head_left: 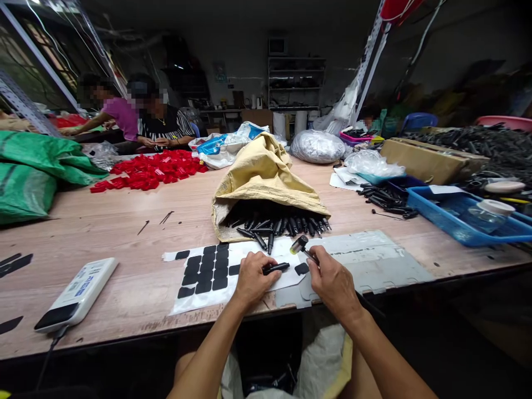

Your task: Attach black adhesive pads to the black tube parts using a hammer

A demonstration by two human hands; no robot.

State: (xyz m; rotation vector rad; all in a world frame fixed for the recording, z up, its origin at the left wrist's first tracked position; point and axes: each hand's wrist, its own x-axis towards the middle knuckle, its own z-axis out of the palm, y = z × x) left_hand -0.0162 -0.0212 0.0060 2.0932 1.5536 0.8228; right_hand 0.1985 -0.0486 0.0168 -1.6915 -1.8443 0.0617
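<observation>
My left hand [253, 279] is closed on a black pen-like part [276, 268], which lies nearly level just above the white sheet. In my right hand [333, 282] is a small hammer [300, 244] with a dark head and a yellowish face, raised up and left of the fingers. Rows of black rounded patches [206, 264] cover the left of the white sheet [185, 305]. One loose black patch [301, 269] is between my hands. Behind them, a tan sack [266, 172] lies open with many black pen-like parts [286, 224] spilling from its mouth.
At the left are a white device [78, 293] with a cable and a green sack [29, 183]. Red parts [153, 169] are heaped near two people. On the right stand a blue tray [465, 221] with a jar and a cardboard box [428, 159]. An open sack [328, 360] hangs below the edge.
</observation>
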